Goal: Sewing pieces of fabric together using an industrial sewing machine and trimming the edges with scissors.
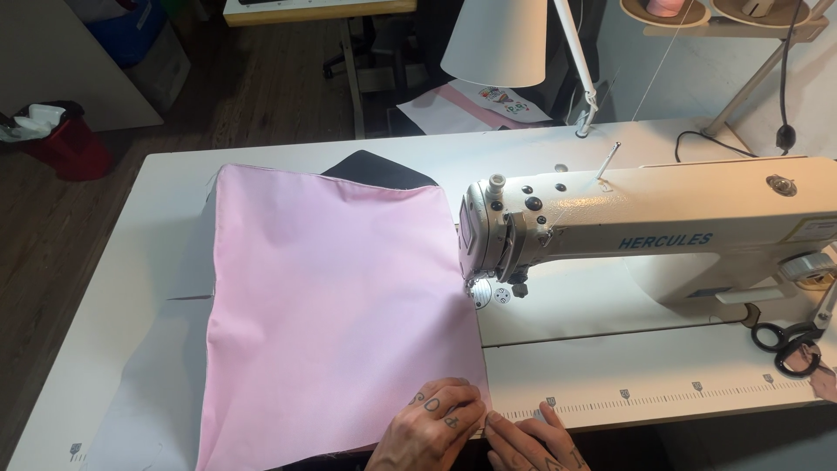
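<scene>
Two hands [475, 427], one pink fabric [331, 305], one sewing machine [663, 231], one lamp [497, 39], one scissors [789, 342].
</scene>
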